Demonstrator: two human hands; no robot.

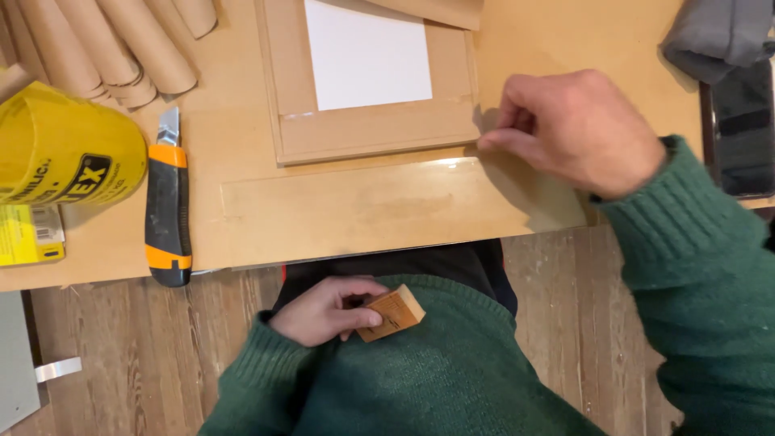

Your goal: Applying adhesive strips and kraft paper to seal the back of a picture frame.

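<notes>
A small wooden block (392, 312), tan with a darker face, sits low in the view against the person's green sweater, below the table's near edge and well apart from the work on top. It lies at the fingertips of the left hand (324, 310), pinched between thumb and curled fingers, so that hand is closed around the block. Up on the table (97, 250), a light brown wooden surface, a long clear strip of tape (355, 206) lies flat along the near edge, just below a cardboard frame (371, 133) that holds a white sheet (367, 52). The right hand (577, 129) rests at the right end of the frame's lower edge, fingers bent and drawn together, their tips pressing down where frame and strip meet; whether they pinch anything cannot be told. To the left lies an orange and black utility knife (167, 211), blade pointing away, beside a yellow tape roll (60, 149) and a stack of cardboard tubes (105, 44). A grey cloth (714, 36) lies at the far right corner. Beneath is a wooden plank floor (145, 347).
</notes>
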